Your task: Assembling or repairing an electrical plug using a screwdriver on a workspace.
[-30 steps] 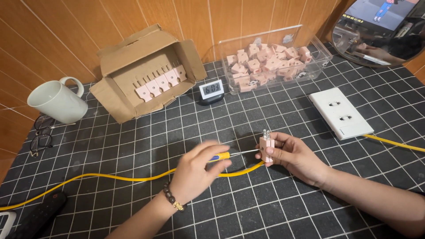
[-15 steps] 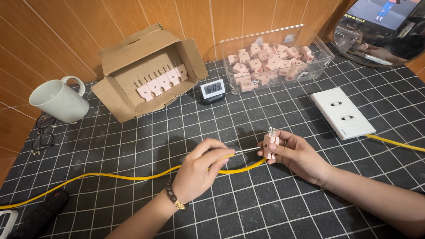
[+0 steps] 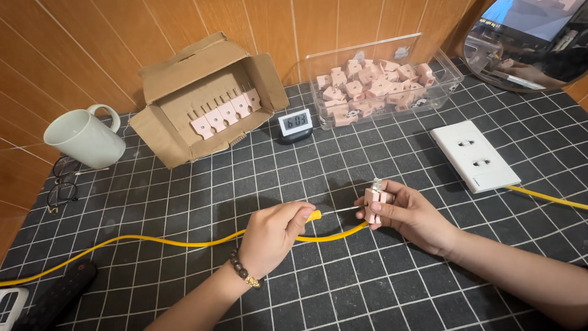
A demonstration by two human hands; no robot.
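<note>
At the far left edge a dark remote control (image 3: 58, 295) lies on the black gridded tabletop (image 3: 184, 202), with a pair of glasses (image 3: 61, 187) above it beside a pale green mug (image 3: 82, 138) tipped on its side; nothing can be seen inside the mug. Next comes an open cardboard box (image 3: 208, 98) lying on its side, holding a row of pink plugs (image 3: 223, 113) seated in a cardboard insert. Just right of the box stands a small digital clock (image 3: 295, 122). Behind it a clear plastic bin (image 3: 383, 76) holds a loose heap of pink plug parts (image 3: 373, 79).

A yellow cable (image 3: 153, 242) runs from the left edge across the tabletop toward the hands. The left hand (image 3: 272, 236), a bead bracelet on its wrist, has its fingers curled tight around a yellow-handled screwdriver (image 3: 324, 213), whose thin metal shaft points right to the plug. The right hand (image 3: 410, 214) holds a pink plug (image 3: 376, 202) upright, pinched between thumb and fingers, prongs up, raised just above the tabletop. The screwdriver tip meets the plug's left side, and the cable ends at the plug from below.

Further right a white double wall socket (image 3: 474, 156) lies flat, with another stretch of yellow cable (image 3: 548, 196) running off from its corner to the right edge. A round mirror (image 3: 530, 40) sits in the top right corner.
</note>
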